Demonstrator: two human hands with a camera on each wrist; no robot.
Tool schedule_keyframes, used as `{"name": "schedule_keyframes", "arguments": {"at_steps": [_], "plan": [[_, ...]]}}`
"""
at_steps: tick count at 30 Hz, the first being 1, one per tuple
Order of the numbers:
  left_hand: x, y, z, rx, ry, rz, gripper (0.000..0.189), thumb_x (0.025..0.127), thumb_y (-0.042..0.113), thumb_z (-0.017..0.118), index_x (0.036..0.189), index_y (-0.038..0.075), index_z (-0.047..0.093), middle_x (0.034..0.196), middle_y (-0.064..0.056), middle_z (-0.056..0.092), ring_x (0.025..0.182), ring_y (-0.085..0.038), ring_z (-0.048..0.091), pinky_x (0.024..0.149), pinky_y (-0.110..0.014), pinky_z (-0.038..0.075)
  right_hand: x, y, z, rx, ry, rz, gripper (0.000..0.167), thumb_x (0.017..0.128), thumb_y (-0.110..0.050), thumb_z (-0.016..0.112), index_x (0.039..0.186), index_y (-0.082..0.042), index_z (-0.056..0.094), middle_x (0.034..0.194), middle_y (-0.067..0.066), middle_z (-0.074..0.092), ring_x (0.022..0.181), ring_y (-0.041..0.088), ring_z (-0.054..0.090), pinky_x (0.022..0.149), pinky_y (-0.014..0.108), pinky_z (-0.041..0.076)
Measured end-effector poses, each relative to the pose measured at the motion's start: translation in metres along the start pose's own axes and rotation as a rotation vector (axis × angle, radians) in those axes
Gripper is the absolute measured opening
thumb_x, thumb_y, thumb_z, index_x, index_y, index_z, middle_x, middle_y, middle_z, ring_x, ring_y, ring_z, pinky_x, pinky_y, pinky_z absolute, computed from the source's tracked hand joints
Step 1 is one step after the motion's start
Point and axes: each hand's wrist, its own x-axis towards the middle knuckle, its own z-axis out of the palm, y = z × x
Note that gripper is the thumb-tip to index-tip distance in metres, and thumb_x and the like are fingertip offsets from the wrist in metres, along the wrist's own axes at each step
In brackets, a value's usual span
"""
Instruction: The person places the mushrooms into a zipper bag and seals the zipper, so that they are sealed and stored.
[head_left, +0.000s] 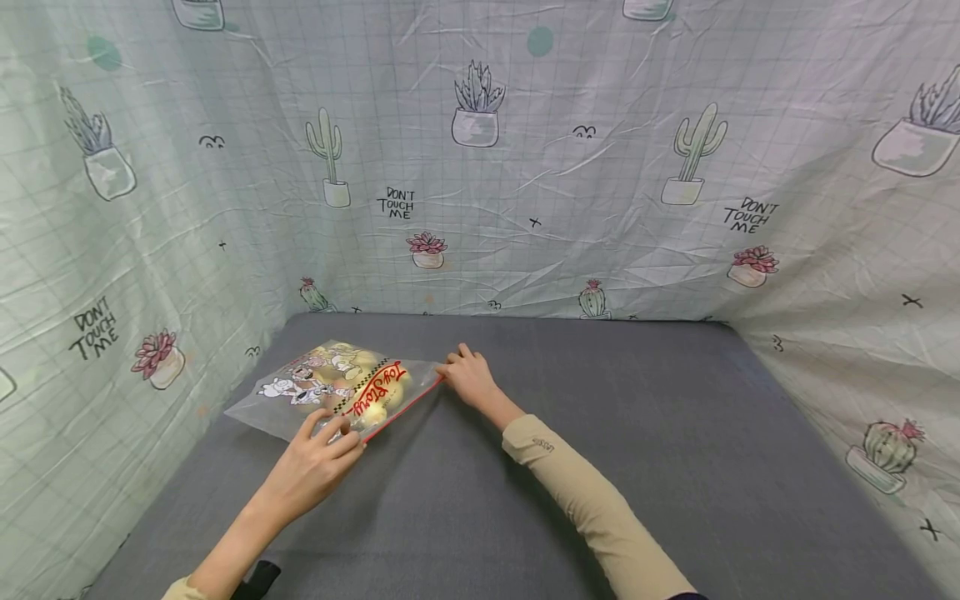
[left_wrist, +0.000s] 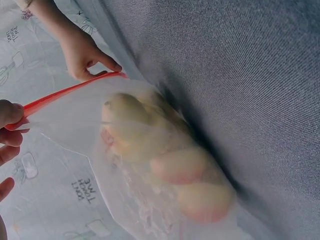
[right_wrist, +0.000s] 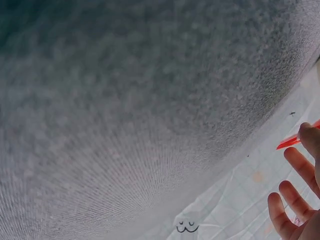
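A clear zip bag [head_left: 300,421] with a red zip edge [left_wrist: 70,93] and cartoon print lies tilted on the left part of the grey surface. Inside it are several rounded yellow-and-pink pieces that look like fruit [left_wrist: 205,201], blurred by the plastic. My left hand [head_left: 318,462] pinches the near end of the red edge between thumb and finger, its other fingers spread. At the far end of that edge, my right hand [head_left: 471,379] pinches the corner with thumb and forefinger. The red strip runs straight between both hands.
A grey cloth surface [head_left: 675,467] spreads under the bag. Behind and at both sides hangs a pale curtain [head_left: 525,192] printed with cacti. A small black object [head_left: 257,578] shows beside my left forearm at the bottom edge.
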Motion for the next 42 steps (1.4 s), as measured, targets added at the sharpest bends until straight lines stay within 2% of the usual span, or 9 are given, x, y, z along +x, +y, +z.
{"name": "schedule_keyframes", "arguments": {"at_steps": [9, 15, 19, 31, 37, 42], "plan": [[-0.001, -0.002, -0.003, -0.028, 0.018, -0.016, 0.045, 0.097, 0.011, 0.025, 0.066, 0.008, 0.059, 0.067, -0.001, 0.049, 0.075, -0.022, 0.052, 0.079, -0.045, 0.04, 0.0, 0.005, -0.002, 0.008, -0.063, 0.042, 0.011, 0.082, -0.03, 0.06, 0.091, -0.032, 0.066, 0.086, -0.007, 0.062, 0.079, 0.014, 0.045, 0.052, 0.023, 0.036], [-0.001, -0.003, -0.004, -0.033, 0.024, -0.02, 0.044, 0.096, 0.011, 0.027, 0.066, 0.007, 0.059, 0.067, -0.001, 0.049, 0.074, -0.023, 0.051, 0.079, -0.045, 0.04, 0.001, 0.005, -0.002, 0.013, -0.061, 0.039, 0.009, 0.083, -0.03, 0.059, 0.088, -0.031, 0.066, 0.083, -0.007, 0.062, 0.077, 0.014, 0.044, 0.05, 0.021, 0.031], [-0.001, -0.003, -0.005, -0.009, 0.013, -0.012, 0.045, 0.097, 0.011, 0.026, 0.066, 0.008, 0.059, 0.067, -0.001, 0.049, 0.075, -0.022, 0.051, 0.079, -0.045, 0.041, 0.002, 0.005, -0.002, 0.014, -0.068, 0.041, 0.009, 0.083, -0.03, 0.058, 0.089, -0.031, 0.066, 0.083, -0.007, 0.062, 0.077, 0.014, 0.043, 0.05, 0.022, 0.032], [-0.002, 0.0, -0.003, -0.03, 0.05, 0.006, 0.042, 0.094, 0.007, 0.03, 0.067, 0.005, 0.061, 0.067, -0.002, 0.05, 0.072, -0.023, 0.05, 0.076, -0.043, 0.041, 0.005, 0.003, 0.0, 0.046, -0.084, 0.05, 0.006, 0.084, -0.028, 0.058, 0.081, -0.027, 0.064, 0.079, -0.008, 0.062, 0.076, 0.014, 0.043, 0.05, 0.023, 0.03], [-0.002, 0.003, -0.003, -0.043, 0.046, -0.003, 0.043, 0.094, 0.006, 0.028, 0.069, 0.005, 0.062, 0.068, -0.002, 0.052, 0.072, -0.022, 0.05, 0.077, -0.043, 0.041, 0.007, 0.003, 0.0, 0.04, -0.093, 0.053, 0.006, 0.084, -0.028, 0.058, 0.083, -0.027, 0.064, 0.081, -0.007, 0.064, 0.078, 0.015, 0.045, 0.051, 0.025, 0.035], [-0.004, 0.008, 0.0, -0.054, 0.035, -0.027, 0.045, 0.095, 0.01, 0.028, 0.067, 0.007, 0.063, 0.066, 0.0, 0.052, 0.07, -0.02, 0.05, 0.076, -0.042, 0.04, 0.005, 0.003, -0.004, 0.029, -0.122, 0.048, 0.013, 0.084, -0.031, 0.058, 0.096, -0.029, 0.063, 0.087, -0.007, 0.066, 0.082, 0.016, 0.05, 0.055, 0.027, 0.043]]}}
